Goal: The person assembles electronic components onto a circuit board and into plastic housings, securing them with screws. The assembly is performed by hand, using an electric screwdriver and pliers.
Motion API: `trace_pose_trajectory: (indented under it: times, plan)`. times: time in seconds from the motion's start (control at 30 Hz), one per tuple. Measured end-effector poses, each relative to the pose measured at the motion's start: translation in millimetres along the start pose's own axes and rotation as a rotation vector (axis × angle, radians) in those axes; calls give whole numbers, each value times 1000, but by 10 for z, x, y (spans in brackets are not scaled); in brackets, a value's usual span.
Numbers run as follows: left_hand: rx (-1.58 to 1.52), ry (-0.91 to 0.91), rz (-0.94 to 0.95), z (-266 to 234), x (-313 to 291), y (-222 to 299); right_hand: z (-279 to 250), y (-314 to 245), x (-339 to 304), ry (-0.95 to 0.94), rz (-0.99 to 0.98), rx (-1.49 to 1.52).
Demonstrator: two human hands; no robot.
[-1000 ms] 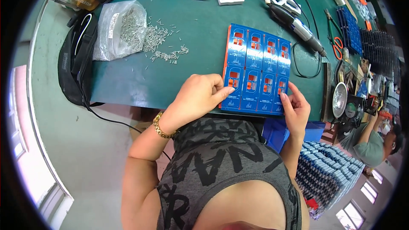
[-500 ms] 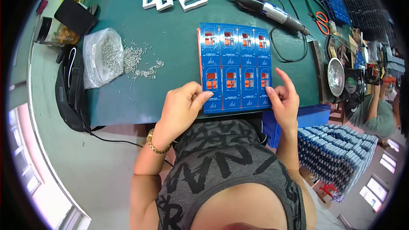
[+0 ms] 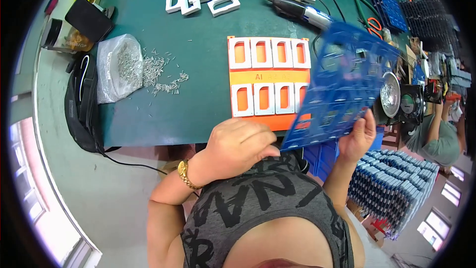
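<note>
A large blue circuit board panel (image 3: 332, 84) with rows of cut-outs is tilted up off the table, slightly blurred. My right hand (image 3: 358, 136) grips its lower right edge between thumb and fingers. At its lower left corner my left hand (image 3: 240, 144) has its fingers curled and closed, thumb against that corner. Under and left of the panel lies an orange fixture (image 3: 270, 76) holding two rows of white rectangular frames (image 3: 263, 99). The raised panel hides the fixture's right end.
Loose white frames (image 3: 224, 5) lie at the back, beside an electric screwdriver (image 3: 302, 12) with a cable. To the left, small metal pins (image 3: 157, 72) spill from a plastic bag (image 3: 116, 69). A metal bowl (image 3: 390, 94) and pliers (image 3: 364, 10) sit right; stacked boards (image 3: 391, 183) stand below.
The blue panel has come up off the orange fixture and swung right, uncovering the white frames. Both my hands have moved right with it and slightly lower.
</note>
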State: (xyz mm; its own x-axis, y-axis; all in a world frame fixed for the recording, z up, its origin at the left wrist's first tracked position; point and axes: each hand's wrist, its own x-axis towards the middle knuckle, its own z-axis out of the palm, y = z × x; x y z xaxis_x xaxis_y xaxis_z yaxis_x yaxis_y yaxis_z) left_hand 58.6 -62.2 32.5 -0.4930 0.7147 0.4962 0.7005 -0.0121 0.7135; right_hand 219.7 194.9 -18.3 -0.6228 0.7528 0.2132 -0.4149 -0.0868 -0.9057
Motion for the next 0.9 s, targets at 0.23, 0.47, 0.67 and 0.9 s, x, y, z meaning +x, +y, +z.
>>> trace_pose_trajectory:
  times: [0.23, 0.47, 0.67, 0.9]
  plan:
    - [380, -328, -283, 27, -316, -164, -241, -295, 166, 168, -62, 70]
    - [640, -503, -375, 79, -279, -1, -565, -189, 291, 51, 2, 450]
    - [660, -420, -307, 117, -345, -86, -380, -174, 206, 55, 33, 373]
    - [530, -498, -264, -100, -299, -220, -61, -266, 136, 355, 73, 263]
